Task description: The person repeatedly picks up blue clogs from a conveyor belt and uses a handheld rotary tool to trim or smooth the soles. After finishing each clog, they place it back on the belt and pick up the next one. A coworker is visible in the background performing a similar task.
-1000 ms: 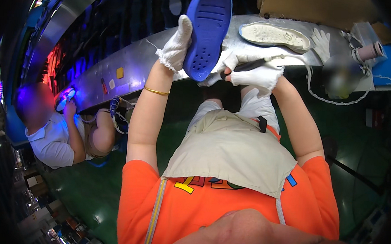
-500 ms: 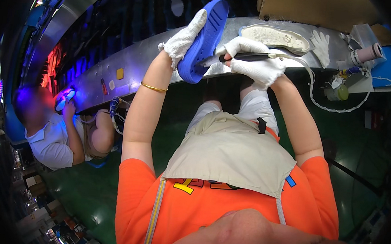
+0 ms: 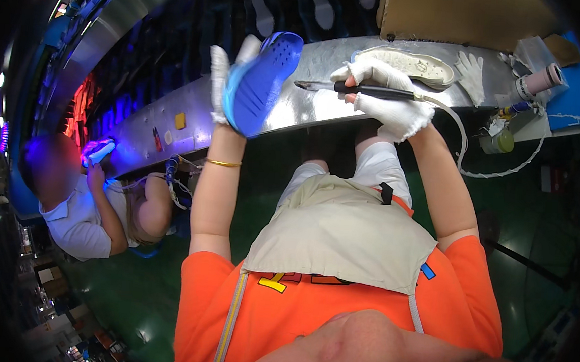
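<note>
My left hand [image 3: 223,85], in a white glove, holds a blue shoe sole [image 3: 263,78] with rows of small holes at its upper end and slots lower down. The sole stands tilted against the palm and hides part of the fingers. In my right hand [image 3: 390,100], gloved with bare fingertips, is a corded tool [image 3: 373,91] with a black handle and a narrow metal tip pointing left. That tip is apart from the blue sole. Beyond the right hand, a white shoe sole [image 3: 425,68] lies on the metal bench [image 3: 319,106].
A spare white glove [image 3: 470,79], a pinkish roll [image 3: 544,79] and a greenish jar [image 3: 500,140] are at right. The tool's pale cord [image 3: 463,142] loops off the bench. A cardboard box [image 3: 463,18] stands behind. Another person [image 3: 90,201] works at left. Soles [image 3: 321,7] lie beyond the bench.
The blue sole has been turned end for end and lowered toward the left. The tool tip, before against the sole's holed end, is now away from it.
</note>
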Action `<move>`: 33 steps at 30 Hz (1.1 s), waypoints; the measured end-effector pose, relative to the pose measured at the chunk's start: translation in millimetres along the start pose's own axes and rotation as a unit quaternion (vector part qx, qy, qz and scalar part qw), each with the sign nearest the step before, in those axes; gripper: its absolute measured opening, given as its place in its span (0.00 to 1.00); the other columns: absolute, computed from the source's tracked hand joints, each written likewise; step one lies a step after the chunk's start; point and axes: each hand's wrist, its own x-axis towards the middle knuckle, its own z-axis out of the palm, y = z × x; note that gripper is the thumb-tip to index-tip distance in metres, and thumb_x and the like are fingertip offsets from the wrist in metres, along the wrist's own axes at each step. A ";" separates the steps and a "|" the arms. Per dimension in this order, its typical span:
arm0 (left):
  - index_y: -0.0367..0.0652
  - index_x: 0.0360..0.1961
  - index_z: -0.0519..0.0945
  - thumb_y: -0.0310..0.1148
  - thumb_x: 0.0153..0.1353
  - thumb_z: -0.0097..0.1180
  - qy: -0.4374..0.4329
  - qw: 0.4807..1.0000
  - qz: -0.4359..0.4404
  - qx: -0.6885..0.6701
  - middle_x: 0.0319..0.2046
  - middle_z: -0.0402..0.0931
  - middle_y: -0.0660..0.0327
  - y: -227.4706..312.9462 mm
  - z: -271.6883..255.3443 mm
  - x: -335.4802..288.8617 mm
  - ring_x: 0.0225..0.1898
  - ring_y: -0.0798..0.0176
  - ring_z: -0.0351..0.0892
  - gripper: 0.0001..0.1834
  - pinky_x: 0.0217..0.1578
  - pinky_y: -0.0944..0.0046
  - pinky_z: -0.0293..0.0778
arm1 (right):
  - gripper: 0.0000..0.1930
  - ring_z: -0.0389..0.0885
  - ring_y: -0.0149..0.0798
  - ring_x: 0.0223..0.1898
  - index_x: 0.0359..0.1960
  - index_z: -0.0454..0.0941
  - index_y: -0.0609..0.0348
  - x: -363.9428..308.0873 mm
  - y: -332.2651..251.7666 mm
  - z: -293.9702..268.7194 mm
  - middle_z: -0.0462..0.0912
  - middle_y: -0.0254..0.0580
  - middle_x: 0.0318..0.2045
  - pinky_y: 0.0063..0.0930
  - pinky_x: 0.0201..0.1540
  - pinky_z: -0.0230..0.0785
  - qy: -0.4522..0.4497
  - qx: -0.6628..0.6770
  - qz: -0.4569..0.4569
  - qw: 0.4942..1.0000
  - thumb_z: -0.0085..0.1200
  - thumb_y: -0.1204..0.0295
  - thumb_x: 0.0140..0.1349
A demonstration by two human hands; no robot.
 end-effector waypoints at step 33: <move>0.41 0.54 0.69 0.74 0.56 0.33 0.079 0.992 0.079 0.061 0.44 0.76 0.52 -88.1 -5.5 -1.3 0.42 0.56 0.78 0.46 0.45 0.56 0.78 | 0.08 0.80 0.32 0.32 0.31 0.78 0.56 -30.5 10.4 43.9 0.81 0.38 0.31 0.25 0.40 0.73 0.087 -0.043 -0.083 0.992 0.60 0.79 0.47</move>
